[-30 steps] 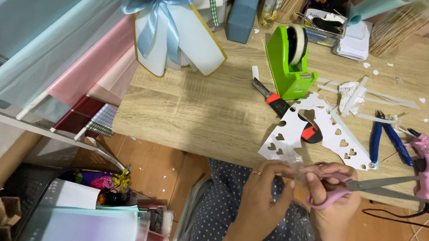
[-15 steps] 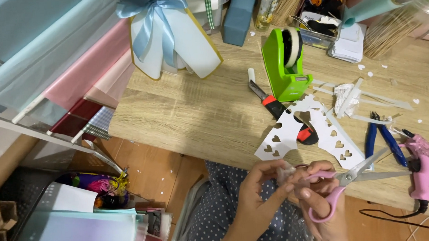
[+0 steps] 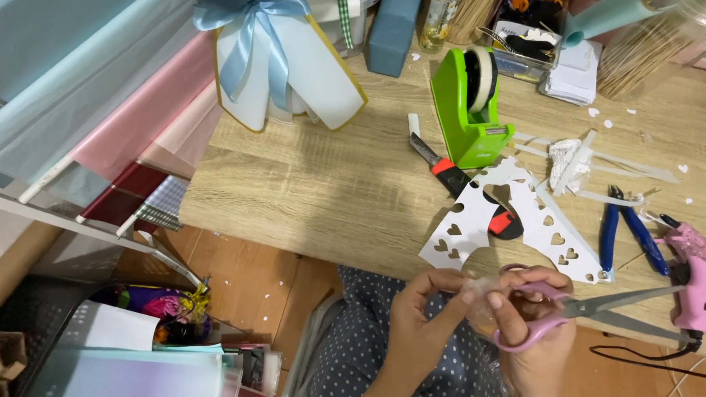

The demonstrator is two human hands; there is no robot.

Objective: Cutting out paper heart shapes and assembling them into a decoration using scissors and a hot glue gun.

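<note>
Low in the frame, right of centre, the right hand (image 3: pixel 533 325) grips pink-handled scissors (image 3: pixel 580 315), fingers through the loops, blades parted and pointing toward the right edge; the left hand (image 3: pixel 421 314) pinches a small pale scrap (image 3: pixel 478 292), too blurred to identify, just beside the blades' pivot. To cut it well, I judge the scrap should sit deep in the blades near the pivot, held taut, with the left fingertips kept clear of the edges; turning the scrap rather than the scissors should give a cleaner line. Above the hands on the wooden surface (image 3: pixel 329 191) lies white paper with heart cut-outs (image 3: pixel 553 229); a green tape dispenser (image 3: pixel 468 110) stands higher up; a pink glue gun (image 3: pixel 697 275) lies at the right edge.
</note>
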